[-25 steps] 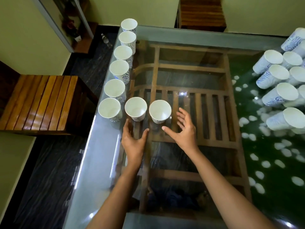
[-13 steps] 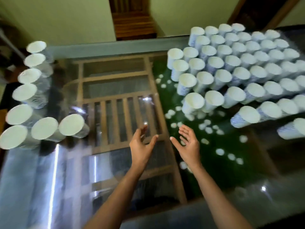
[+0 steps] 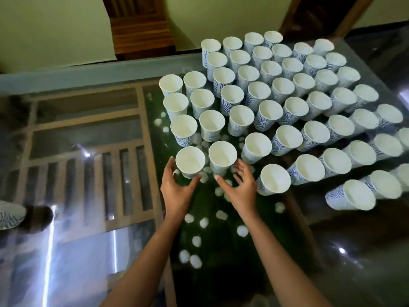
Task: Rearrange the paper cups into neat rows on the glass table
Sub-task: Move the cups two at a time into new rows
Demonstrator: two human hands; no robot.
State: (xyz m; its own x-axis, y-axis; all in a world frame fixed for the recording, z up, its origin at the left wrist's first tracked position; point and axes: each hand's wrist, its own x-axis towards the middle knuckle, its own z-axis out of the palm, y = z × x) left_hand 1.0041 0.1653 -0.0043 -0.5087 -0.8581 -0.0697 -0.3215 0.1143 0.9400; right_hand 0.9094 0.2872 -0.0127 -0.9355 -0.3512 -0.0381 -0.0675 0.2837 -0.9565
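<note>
Indoor light, dim, greenish cast. Bright specular streaks on the glass bench at lower left, with small point glints at centre-left and lower right. Motion blur throughout, worst at the left edge. Wide-angle distortion: paper cups lean outward toward the right edge. Lower right is in shadow.

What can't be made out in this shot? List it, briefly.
1. Head view, left edge: a cup is cut off by the frame and blurred.
2. Right edge: the cup rows run out of frame, so their count is unknown.
3. Left hand at the nearest cup: its mouth hides its base, so contact is unclear.
4. White blobs under the glass: too blurred to identify.
</note>
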